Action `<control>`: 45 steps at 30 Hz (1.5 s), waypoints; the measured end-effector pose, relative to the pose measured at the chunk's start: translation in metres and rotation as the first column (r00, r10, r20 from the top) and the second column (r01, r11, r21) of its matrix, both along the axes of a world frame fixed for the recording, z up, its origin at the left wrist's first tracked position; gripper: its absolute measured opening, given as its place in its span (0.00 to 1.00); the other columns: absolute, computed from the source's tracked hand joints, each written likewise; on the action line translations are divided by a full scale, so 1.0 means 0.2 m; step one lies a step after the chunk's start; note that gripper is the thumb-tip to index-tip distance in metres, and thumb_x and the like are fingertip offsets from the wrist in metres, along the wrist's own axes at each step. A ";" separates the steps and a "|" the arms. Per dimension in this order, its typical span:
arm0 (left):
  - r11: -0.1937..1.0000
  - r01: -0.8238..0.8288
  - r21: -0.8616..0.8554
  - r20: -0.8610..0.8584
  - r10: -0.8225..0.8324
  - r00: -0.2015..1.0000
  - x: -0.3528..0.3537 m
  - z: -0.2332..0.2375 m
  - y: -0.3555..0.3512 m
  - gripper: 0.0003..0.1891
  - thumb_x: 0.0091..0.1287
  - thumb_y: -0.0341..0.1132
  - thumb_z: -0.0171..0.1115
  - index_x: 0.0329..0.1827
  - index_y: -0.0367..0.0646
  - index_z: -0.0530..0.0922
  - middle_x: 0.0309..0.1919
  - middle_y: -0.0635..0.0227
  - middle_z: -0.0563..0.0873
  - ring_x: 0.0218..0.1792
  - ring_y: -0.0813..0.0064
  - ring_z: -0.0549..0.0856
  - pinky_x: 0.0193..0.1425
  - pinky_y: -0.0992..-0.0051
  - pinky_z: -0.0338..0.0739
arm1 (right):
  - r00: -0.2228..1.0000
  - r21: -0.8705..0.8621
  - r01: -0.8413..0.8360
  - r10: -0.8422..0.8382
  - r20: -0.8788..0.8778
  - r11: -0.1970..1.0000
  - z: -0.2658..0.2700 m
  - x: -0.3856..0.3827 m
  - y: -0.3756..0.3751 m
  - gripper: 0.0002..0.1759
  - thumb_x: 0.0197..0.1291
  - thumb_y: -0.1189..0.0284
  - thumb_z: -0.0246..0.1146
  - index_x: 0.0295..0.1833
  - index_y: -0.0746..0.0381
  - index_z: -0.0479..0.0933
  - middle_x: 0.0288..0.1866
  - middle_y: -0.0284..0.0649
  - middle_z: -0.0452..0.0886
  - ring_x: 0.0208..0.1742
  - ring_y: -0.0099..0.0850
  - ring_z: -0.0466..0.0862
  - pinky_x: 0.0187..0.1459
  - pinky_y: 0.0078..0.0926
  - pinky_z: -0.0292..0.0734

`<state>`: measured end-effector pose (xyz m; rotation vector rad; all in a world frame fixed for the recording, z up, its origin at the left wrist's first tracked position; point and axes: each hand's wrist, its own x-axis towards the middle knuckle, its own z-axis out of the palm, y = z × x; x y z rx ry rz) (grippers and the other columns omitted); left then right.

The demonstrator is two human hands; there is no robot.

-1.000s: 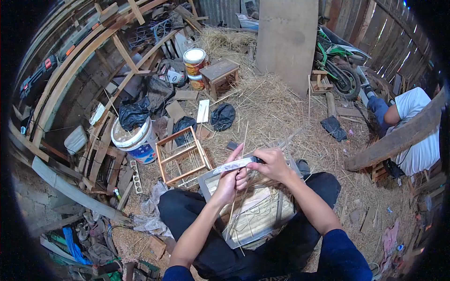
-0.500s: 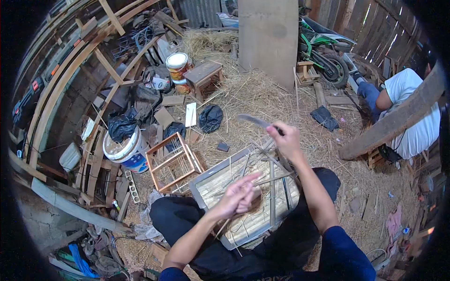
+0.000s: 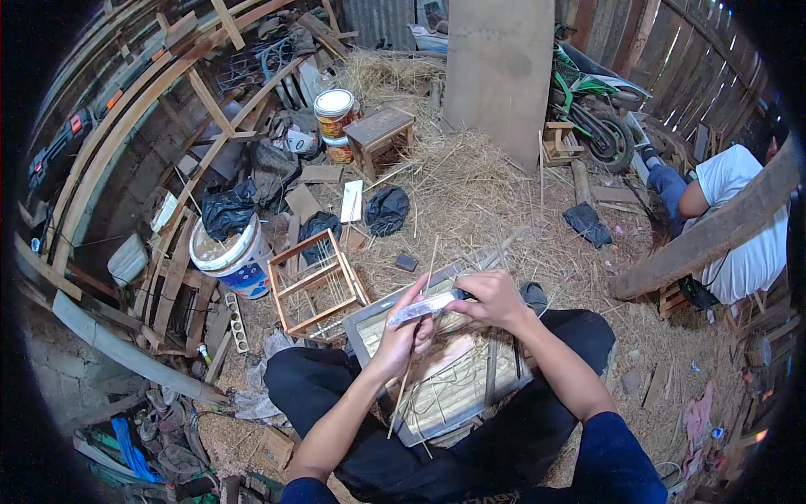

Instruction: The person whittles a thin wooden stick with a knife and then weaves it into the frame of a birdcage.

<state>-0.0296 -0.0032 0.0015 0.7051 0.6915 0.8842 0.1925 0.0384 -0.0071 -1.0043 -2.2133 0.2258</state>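
Note:
My right hand (image 3: 494,299) is closed round the dark handle of a knife (image 3: 430,307), whose blade points left and lies across the fingers of my left hand. A thin stick (image 3: 403,388) passes through my left hand (image 3: 405,336), which is closed on it; the stick slants from above the fingers down toward my lap. Below both hands a framed board (image 3: 453,412) with a pale slatted surface rests on my legs. Thin strips and a few darker sticks (image 3: 491,370) lie on that board.
A small wooden frame (image 3: 312,284) stands left of the board, beside a white bucket (image 3: 231,256) with a black bag. Farther off are a stool (image 3: 379,130), paint tins (image 3: 334,109) and a motorbike (image 3: 600,126). A seated person (image 3: 735,218) is at the right, behind a wooden beam (image 3: 714,227).
The knife has come down and left from the raised right hand to my left hand. The left hand has risen slightly, and its stick now stands more upright. The view has shifted slightly.

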 end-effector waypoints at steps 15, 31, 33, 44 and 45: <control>0.991 -0.066 0.120 -0.147 0.083 0.986 0.01 -0.05 0.06 0.28 0.78 0.33 0.53 0.80 0.49 0.60 0.30 0.75 0.78 0.23 0.89 0.66 0.25 0.85 0.58 | 0.992 0.021 -0.045 0.047 -0.115 0.999 0.05 -0.11 0.10 0.22 0.55 0.52 0.72 0.30 0.60 0.78 0.21 0.40 0.78 0.24 0.40 0.82 0.27 0.36 0.74; 0.970 0.164 -0.178 -0.039 -0.174 0.984 0.06 0.03 0.01 0.27 0.78 0.42 0.55 0.79 0.54 0.63 0.22 0.83 0.62 0.18 0.90 0.58 0.18 0.86 0.51 | 0.985 0.163 0.125 -0.104 -0.135 0.979 0.07 0.15 0.09 0.19 0.51 0.51 0.74 0.31 0.56 0.83 0.25 0.38 0.84 0.23 0.35 0.83 0.26 0.27 0.75; 0.961 0.259 -0.100 -0.110 -0.270 0.957 0.06 0.02 -0.05 0.30 0.77 0.42 0.58 0.79 0.51 0.62 0.21 0.83 0.64 0.18 0.89 0.59 0.18 0.86 0.52 | 0.766 -0.131 0.488 -0.496 -0.409 0.863 0.05 0.28 0.17 0.17 0.57 0.53 0.72 0.33 0.55 0.85 0.23 0.39 0.83 0.23 0.34 0.84 0.26 0.27 0.74; 0.999 0.016 -0.039 0.009 -0.016 1.000 -0.06 0.01 0.04 0.26 0.80 0.34 0.49 0.80 0.49 0.61 0.24 0.72 0.71 0.19 0.87 0.58 0.23 0.82 0.54 | 0.876 0.020 0.478 -0.474 -0.092 0.878 0.11 0.24 0.09 0.21 0.59 0.50 0.70 0.31 0.58 0.82 0.21 0.40 0.81 0.21 0.39 0.82 0.24 0.35 0.72; 0.999 0.018 -0.030 0.028 -0.017 0.999 -0.07 0.02 0.04 0.25 0.80 0.33 0.48 0.80 0.49 0.61 0.25 0.72 0.72 0.19 0.87 0.58 0.23 0.82 0.54 | 0.891 0.045 0.449 -0.443 -0.099 0.892 0.11 0.22 0.09 0.21 0.58 0.50 0.70 0.31 0.58 0.81 0.21 0.40 0.80 0.21 0.39 0.82 0.24 0.35 0.72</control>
